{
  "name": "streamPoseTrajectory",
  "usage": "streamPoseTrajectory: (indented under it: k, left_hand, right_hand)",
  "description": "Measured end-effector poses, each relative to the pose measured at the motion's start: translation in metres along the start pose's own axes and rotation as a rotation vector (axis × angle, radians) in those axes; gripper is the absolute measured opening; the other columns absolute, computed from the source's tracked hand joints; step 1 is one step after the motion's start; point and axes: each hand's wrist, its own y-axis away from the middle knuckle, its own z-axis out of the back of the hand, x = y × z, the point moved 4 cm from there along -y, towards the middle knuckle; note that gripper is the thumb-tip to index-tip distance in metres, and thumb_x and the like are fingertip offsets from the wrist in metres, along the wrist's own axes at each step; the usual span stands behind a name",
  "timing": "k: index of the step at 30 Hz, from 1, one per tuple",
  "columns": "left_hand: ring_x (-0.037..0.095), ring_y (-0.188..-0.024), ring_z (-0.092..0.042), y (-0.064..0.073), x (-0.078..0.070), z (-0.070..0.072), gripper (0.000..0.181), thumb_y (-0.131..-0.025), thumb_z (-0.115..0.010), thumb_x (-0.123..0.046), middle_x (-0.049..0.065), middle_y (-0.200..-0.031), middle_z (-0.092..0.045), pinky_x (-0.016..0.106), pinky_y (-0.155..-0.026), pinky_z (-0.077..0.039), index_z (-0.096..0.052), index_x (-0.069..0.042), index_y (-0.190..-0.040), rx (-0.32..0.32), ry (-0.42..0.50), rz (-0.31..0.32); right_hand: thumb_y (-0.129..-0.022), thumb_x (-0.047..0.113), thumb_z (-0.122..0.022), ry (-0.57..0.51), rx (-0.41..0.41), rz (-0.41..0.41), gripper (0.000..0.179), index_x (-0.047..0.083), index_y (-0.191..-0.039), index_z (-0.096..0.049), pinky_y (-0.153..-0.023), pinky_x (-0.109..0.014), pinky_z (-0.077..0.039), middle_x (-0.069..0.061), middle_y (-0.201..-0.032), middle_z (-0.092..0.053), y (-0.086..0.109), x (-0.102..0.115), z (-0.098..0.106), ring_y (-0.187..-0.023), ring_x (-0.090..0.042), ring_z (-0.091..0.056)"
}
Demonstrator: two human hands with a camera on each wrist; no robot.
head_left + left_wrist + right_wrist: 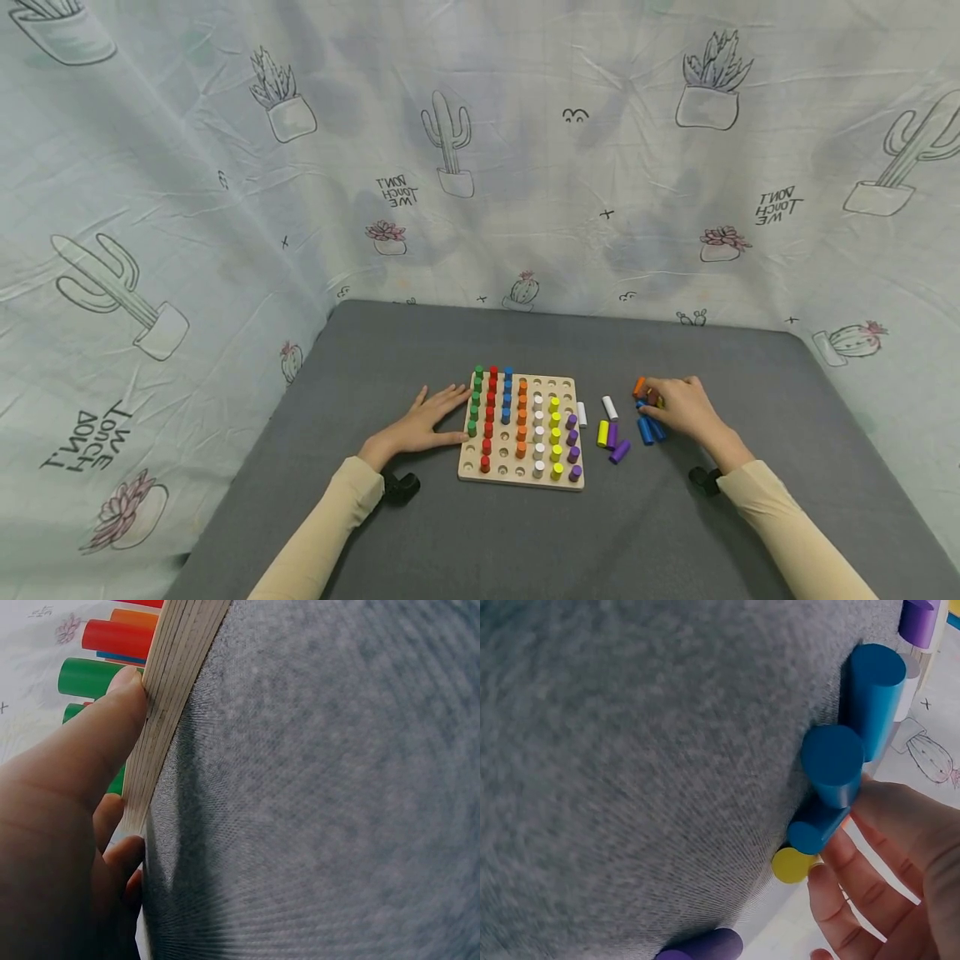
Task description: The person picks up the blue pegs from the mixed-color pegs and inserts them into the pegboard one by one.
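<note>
A wooden pegboard (521, 479) bears rows of coloured pegs, including green, red, blue, orange, white, yellow and purple. My left hand (427, 421) lies at its left side with fingers extended. In the left wrist view the thumb (97, 742) touches the board's edge by a green peg (90, 677). Over loose pegs right of the board, my right hand (686, 407) pinches a blue peg (815, 827) between thumb and fingers. Two more blue pegs (832, 761) lie against it, and a yellow peg (793, 865) is by the fingertips. An orange peg (639, 387) shows beside the hand.
Between board and right hand lie white pegs (610, 407), a yellow peg (603, 433) and purple pegs (619, 452). The grey tabletop (480, 542) meets a printed cloth (525, 167) at the back and sides.
</note>
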Motion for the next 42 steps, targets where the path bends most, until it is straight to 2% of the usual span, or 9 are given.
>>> streamPoseTrajectory:
  k: [10, 18, 25, 32, 42]
  left_hand:
    - [0.016, -0.134, -0.008, -0.001, 0.002, -0.002, 0.079, -0.079, -0.042, -0.064, -0.004, -0.147, -0.011, 0.050, -0.105, 0.008, -0.011, -0.027, -0.142, 0.002, -0.011, 0.004]
    - [0.015, -0.135, -0.007, -0.001, 0.003, -0.001, 0.079, -0.079, -0.043, -0.063, -0.005, -0.147, -0.010, 0.050, -0.106, 0.008, -0.010, -0.028, -0.142, 0.003, -0.008, 0.011]
    - [0.018, -0.135, -0.008, 0.000, 0.002, 0.000, 0.079, -0.080, -0.045, -0.061, -0.003, -0.147, -0.010, 0.052, -0.105, 0.007, -0.011, -0.026, -0.142, 0.003, -0.003, -0.001]
    - [0.016, -0.135, -0.007, 0.000, 0.002, 0.000, 0.079, -0.079, -0.043, -0.063, -0.003, -0.147, -0.009, 0.050, -0.105, 0.008, -0.009, -0.027, -0.142, 0.009, -0.008, 0.010]
    - [0.017, -0.135, -0.007, -0.001, 0.002, 0.000, 0.079, -0.079, -0.042, -0.063, -0.003, -0.147, -0.009, 0.050, -0.105, 0.009, -0.009, -0.028, -0.142, 0.016, -0.001, 0.014]
  right_hand:
    - [-0.071, 0.023, -0.071, -0.027, -0.048, 0.014, 0.015, 0.016, -0.081, -0.063, -0.067, -0.042, -0.031, 0.010, -0.063, -0.058, -0.001, -0.001, -0.001, -0.057, -0.010, -0.051]
    - [-0.076, 0.026, -0.067, -0.087, -0.059, 0.006, 0.010, 0.020, -0.082, -0.062, -0.069, -0.041, -0.030, 0.010, -0.065, -0.059, -0.003, 0.000, 0.004, -0.059, -0.007, -0.052]
    - [-0.078, 0.024, -0.066, -0.147, -0.090, 0.029, 0.015, 0.017, -0.091, -0.065, -0.069, -0.039, -0.030, 0.006, -0.078, -0.065, -0.005, 0.001, 0.006, -0.068, -0.013, -0.058]
    - [-0.077, 0.024, -0.067, -0.160, -0.185, 0.070, 0.013, 0.016, -0.087, -0.067, -0.059, -0.029, -0.041, 0.004, -0.079, -0.066, -0.007, 0.004, 0.014, -0.062, -0.007, -0.057]
    - [-0.076, 0.024, -0.068, -0.241, -0.187, 0.033, 0.014, 0.018, -0.088, -0.066, -0.053, -0.025, -0.044, 0.007, -0.074, -0.063, -0.009, 0.005, 0.018, -0.062, -0.006, -0.056]
